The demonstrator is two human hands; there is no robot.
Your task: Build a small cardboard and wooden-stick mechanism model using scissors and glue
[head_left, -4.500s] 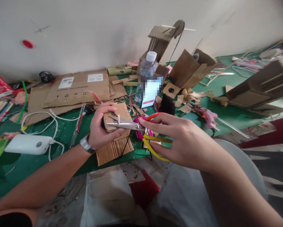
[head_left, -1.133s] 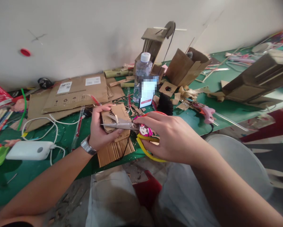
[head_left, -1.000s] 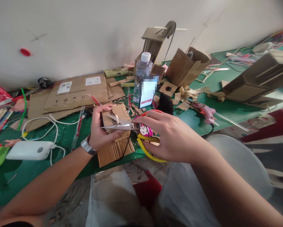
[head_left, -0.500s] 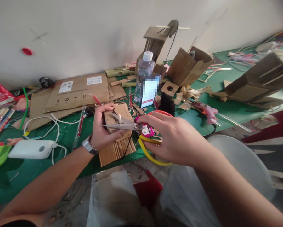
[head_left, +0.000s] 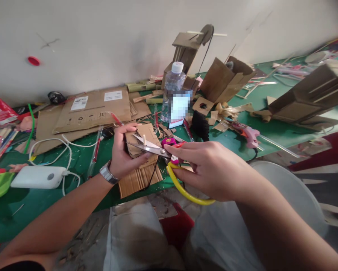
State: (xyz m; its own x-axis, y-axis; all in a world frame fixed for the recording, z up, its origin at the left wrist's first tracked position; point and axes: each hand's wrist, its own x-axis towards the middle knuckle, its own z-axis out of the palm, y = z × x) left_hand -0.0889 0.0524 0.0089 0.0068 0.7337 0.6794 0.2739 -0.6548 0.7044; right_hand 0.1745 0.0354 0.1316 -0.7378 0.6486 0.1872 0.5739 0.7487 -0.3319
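My left hand (head_left: 128,152) is wrapped round a small cardboard box (head_left: 150,131) at the table's front edge. A short pale stick (head_left: 144,140) pokes up from the box. My right hand (head_left: 205,169) grips scissors (head_left: 174,178) with yellow and red handles. Their blades lie slightly apart over the box, around the stick; whether they touch it I cannot tell. Below the box hangs a ribbed cardboard piece (head_left: 139,180), crossed by a black cord (head_left: 153,173). Behind the scissors sits a pink tape measure (head_left: 169,142), partly covered by my right hand.
A phone (head_left: 178,109) leans against a water bottle (head_left: 173,86). A pink glue gun (head_left: 249,135) lies to the right near cardboard structures (head_left: 225,79). On the left are a white power bank (head_left: 39,177) with cables and a flattened carton (head_left: 95,109). A grey stool (head_left: 287,192) stands right.
The scissors have tilted, their blade tips rising and closing somewhat towards each other by the stick. More of the tape measure shows behind them. My left hand holds the box almost unmoved.
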